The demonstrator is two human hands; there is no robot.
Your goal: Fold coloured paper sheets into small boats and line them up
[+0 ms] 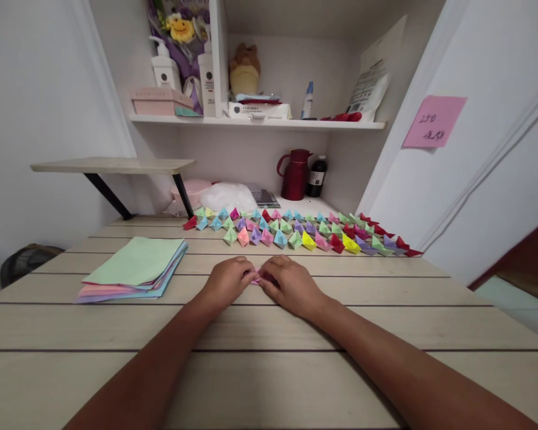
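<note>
Between my two hands, on the wooden table, is a small folded pink paper point(256, 276), mostly covered by my fingers. My left hand point(228, 279) pinches its left side, with thumb and fingertips closed together. From the right, my right hand point(291, 283) grips the same paper with curled fingers. Past my hands stand rows of folded paper boats point(280, 239) in several colours. Left of my left hand lies a stack of coloured paper sheets point(137, 263), with a pale green one on top.
A small raised wooden shelf point(112, 165) on black legs stands at the table's back left. Behind the boats, a red jug point(295, 174) and a dark bottle point(316, 177) sit in the white cabinet. A pink note point(434, 122) sticks to the right wall.
</note>
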